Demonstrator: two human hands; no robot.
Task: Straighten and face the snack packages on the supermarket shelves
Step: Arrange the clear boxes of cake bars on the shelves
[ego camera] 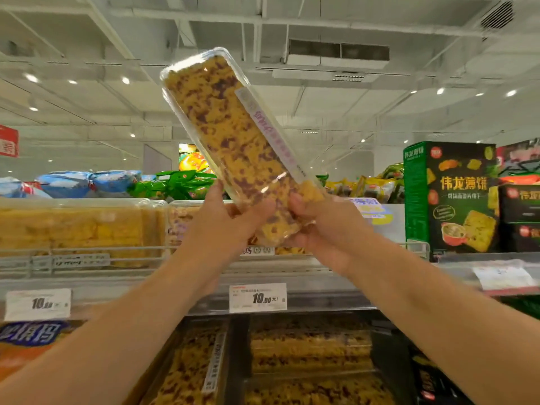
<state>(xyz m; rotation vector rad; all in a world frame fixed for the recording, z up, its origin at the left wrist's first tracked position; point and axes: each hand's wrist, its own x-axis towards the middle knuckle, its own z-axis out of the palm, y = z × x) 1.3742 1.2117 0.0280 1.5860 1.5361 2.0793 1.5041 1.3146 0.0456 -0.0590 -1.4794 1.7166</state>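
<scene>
Snack box: a long clear box full of yellow puffed snack with dark red bits is held up high, above the shelves. It leans, with the top end tipped to the left. Its white label strip runs down the right side.
Left hand: the left hand grasps the bottom end of the box, with the thumb on the front.
Right hand: the right hand grasps the same bottom end from the other side, with the thumb pressed on the front too.
Top shelf: more clear boxes of plain yellow snack lie in a row behind a low rail, just behind the hands.
Lower shelf: boxes of the same red-speckled snack sit below the price tag.
Side: a tall green cracker box stands to the right.
Step now: I think the box is being checked and turned before it goes back.
How to do it well: keep both hands on the end, and bring the box down slowly. Lay it flat and straight with its own kind, probably on the lower shelf. Make the label face out. Do not squeeze hard, because the thin box may bend and the snack may crumble.
</scene>
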